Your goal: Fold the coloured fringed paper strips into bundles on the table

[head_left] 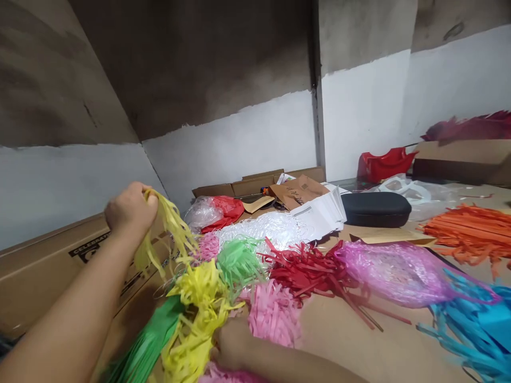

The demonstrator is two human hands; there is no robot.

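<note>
My left hand (pixel 131 208) is raised above the table's left side, shut on a bunch of yellow paper strips (pixel 170 223) that trail down to a yellow shred pile (pixel 197 308). My right hand (pixel 235 346) lies low at the front, blurred, pressing on the yellow shreds beside a pink shred pile (pixel 273 314); whether its fingers grip anything is unclear. Green shreds (pixel 237 260), red strips (pixel 307 268) and a bag of pink-purple shreds (pixel 393 271) lie just beyond.
Blue shreds (pixel 475 324) sit at the right front, orange strips (pixel 473 231) further back. A black case (pixel 375 208), white sheets (pixel 319 213), a red plastic piece (pixel 383 164) and cardboard boxes (pixel 48 266) ring the brown table (pixel 359 346). Walls stand close behind.
</note>
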